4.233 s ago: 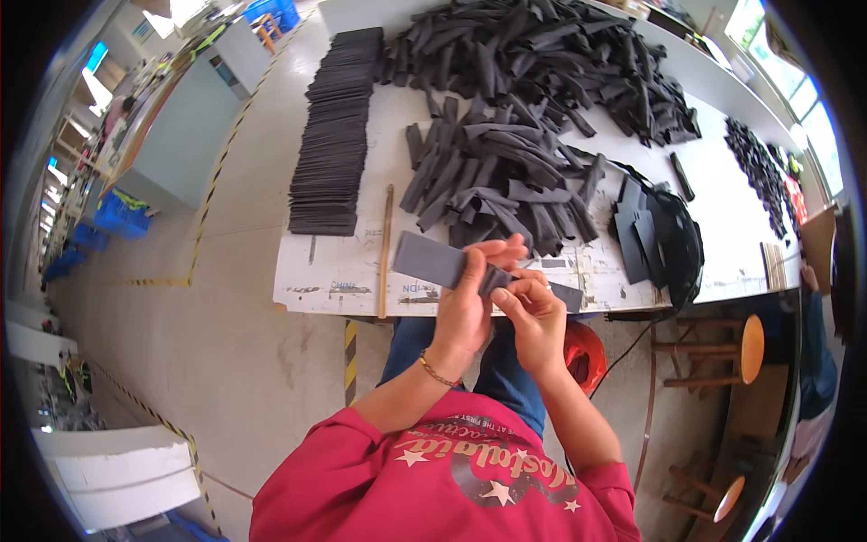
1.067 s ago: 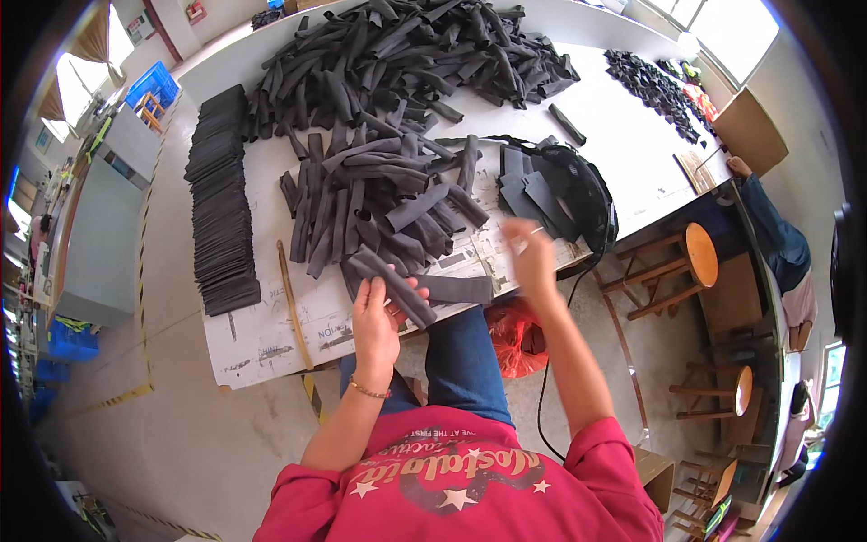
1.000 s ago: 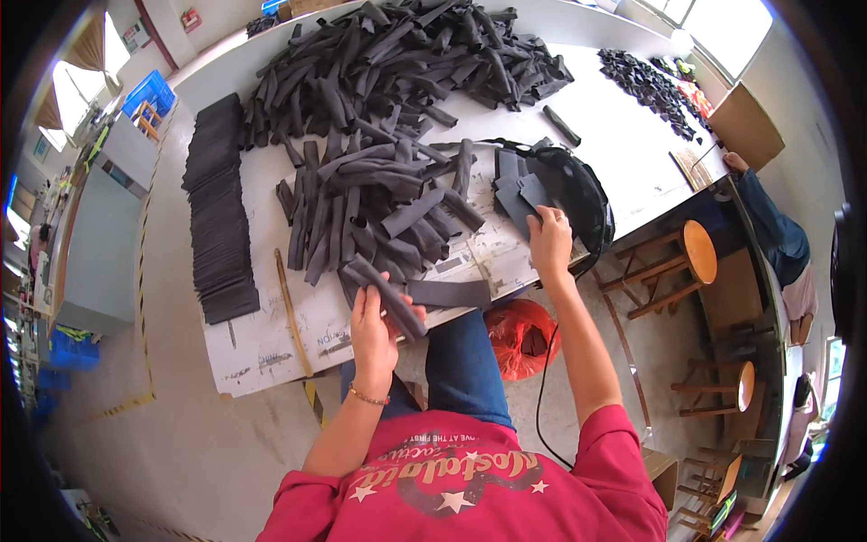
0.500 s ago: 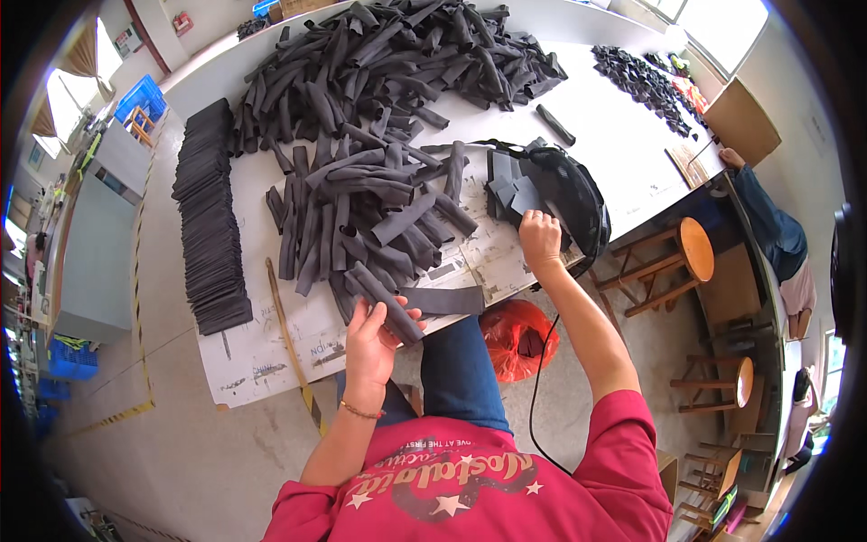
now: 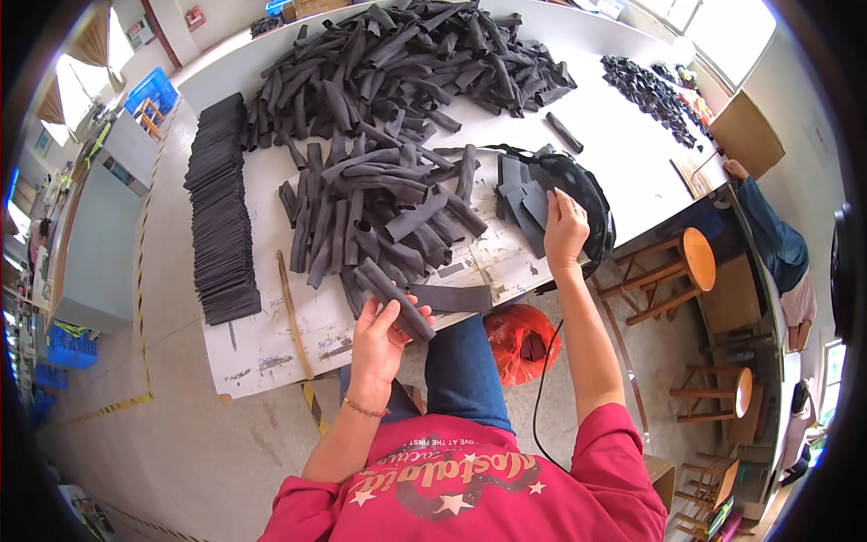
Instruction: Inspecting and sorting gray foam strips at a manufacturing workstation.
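My left hand (image 5: 376, 347) is closed around a rolled dark grey fabric tube (image 5: 396, 303) at the table's front edge. A flat dark strip (image 5: 454, 299) lies just right of it. Over a black bag-like holder (image 5: 598, 200), my right hand (image 5: 566, 231) has its fingers pinched at a small flat grey piece (image 5: 536, 207). Several similar grey pieces (image 5: 513, 172) lie fanned in the holder; the fingertips partly hide the pinched one. Beyond my left hand spreads a pile of dark tubes (image 5: 361, 199).
A long stack of flat dark pieces (image 5: 217, 212) lines the table's left side, near a wooden stick (image 5: 291, 312). A larger heap of tubes (image 5: 397, 63) covers the back. A red plastic bag (image 5: 519, 343) sits below the edge. Wooden stools (image 5: 695, 257) and another person's arm (image 5: 768, 208) are at right.
My right hand has risen slightly and moved right, fingers now pinched at a grey piece that stands more upright. My left hand still holds the tube. The whole view has shifted a little.
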